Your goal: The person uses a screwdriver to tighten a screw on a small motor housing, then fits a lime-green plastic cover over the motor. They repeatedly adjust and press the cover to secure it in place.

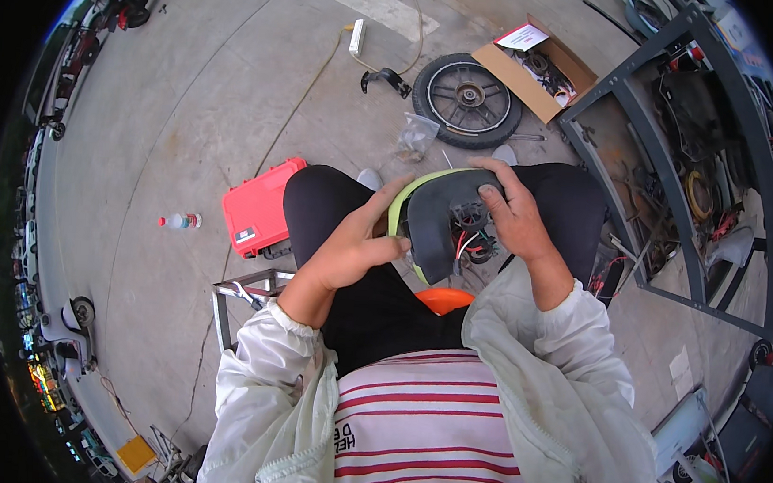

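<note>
Resting over the lap, black housing [437,214] between both grips, left hand [355,248] clasping its edge, right hand [516,216] closed over its top

Matt black plastic housing [437,214] with lime trim, glossy red plastic case [260,207], rough grey concrete floor [192,97]

Daylit grey concrete floor [174,96] (cracked in places), with a dark metal shelf frame [649,142] standing at right.

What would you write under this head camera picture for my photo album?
Seated person's left hand and right hand grip a black cover with wires inside, wheel and red case on the ground.
</note>
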A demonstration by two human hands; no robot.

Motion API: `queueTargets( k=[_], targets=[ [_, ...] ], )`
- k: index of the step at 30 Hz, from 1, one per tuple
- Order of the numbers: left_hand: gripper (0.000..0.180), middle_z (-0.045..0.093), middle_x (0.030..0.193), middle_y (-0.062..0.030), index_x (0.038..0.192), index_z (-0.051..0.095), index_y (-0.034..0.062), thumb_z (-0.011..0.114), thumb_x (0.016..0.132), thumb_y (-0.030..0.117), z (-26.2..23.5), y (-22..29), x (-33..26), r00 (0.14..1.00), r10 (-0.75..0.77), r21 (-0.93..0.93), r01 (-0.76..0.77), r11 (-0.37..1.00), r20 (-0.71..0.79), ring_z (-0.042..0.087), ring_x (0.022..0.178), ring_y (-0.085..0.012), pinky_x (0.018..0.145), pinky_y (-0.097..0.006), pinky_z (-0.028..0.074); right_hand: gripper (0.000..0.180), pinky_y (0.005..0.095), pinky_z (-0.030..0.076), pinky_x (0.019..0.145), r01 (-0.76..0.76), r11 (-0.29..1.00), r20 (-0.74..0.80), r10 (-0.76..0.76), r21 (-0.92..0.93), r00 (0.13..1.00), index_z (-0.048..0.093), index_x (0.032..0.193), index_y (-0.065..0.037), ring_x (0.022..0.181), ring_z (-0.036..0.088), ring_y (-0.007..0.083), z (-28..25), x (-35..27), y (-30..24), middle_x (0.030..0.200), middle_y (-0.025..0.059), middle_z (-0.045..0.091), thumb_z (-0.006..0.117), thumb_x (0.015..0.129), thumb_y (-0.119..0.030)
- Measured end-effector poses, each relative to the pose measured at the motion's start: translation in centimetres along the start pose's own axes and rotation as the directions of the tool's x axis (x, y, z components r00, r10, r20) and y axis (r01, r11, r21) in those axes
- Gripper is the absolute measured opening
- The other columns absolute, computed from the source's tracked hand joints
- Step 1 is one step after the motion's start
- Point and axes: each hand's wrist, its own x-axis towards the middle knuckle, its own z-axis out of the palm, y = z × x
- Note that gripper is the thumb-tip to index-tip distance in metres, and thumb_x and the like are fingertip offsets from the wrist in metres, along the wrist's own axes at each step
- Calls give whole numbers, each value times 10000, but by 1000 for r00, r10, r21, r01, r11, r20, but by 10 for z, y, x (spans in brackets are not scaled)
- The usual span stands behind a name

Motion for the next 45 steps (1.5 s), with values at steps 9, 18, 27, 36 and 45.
queueTargets(
  k=[9, 18, 27, 36, 45],
  targets=[
    [908, 478, 1459, -161, 1573, 296, -11, 649, 748, 125, 2, -2, -24, 995, -86, 70, 83, 994, 51, 462, 1350, -239, 1147, -344, 330, 440, 350, 395, 1074, -203, 945, 183, 159, 255, 970, 540, 1375, -25, 1242, 549, 275, 9, -38, -5, 1297, 187, 571, 567, 1010, -269],
    [1002, 503, 1410, -164, 1565, 280, 52, 698, 657, 117, 8, -20, -68, 949, -262, 139, 240, 961, 177, 508, 1304, -257, 1062, -390, 452, 846, 424, 456, 1030, -199, 976, 648, 210, -92, 732, 470, 1443, -31, 1219, 575, 380, 10, -62, -60, 1304, 231, 580, 816, 782, -428],
    [873, 617, 1175, -193, 1450, 411, 8, 761, 662, 145, 16, -16, -83, 986, -120, 339, 75, 938, 116, 635, 1065, -296, 943, -387, 508, 1120, 442, 431, 1080, -61, 915, 672, 337, -399, 660, 313, 1550, -42, 1303, 504, 435, 21, -56, -112, 1417, 262, 482, 903, 682, -434],
    [843, 651, 1090, -258, 1418, 442, -23, 788, 684, 208, 19, -29, -89, 992, -30, 438, -29, 898, 126, 679, 956, -396, 848, -391, 529, 1073, 448, 423, 1070, -73, 949, 689, 274, -306, 671, 325, 1550, -74, 1270, 502, 436, 26, -70, -91, 1368, 257, 495, 897, 715, -428],
    [820, 647, 1116, -254, 1423, 423, -19, 781, 720, 205, 26, -24, -85, 981, -147, 462, 73, 884, 128, 682, 999, -364, 887, -394, 515, 998, 458, 414, 1087, -112, 972, 689, 225, -206, 689, 407, 1496, -54, 1289, 504, 423, 25, -73, -75, 1385, 244, 514, 882, 723, -471]
  ],
)
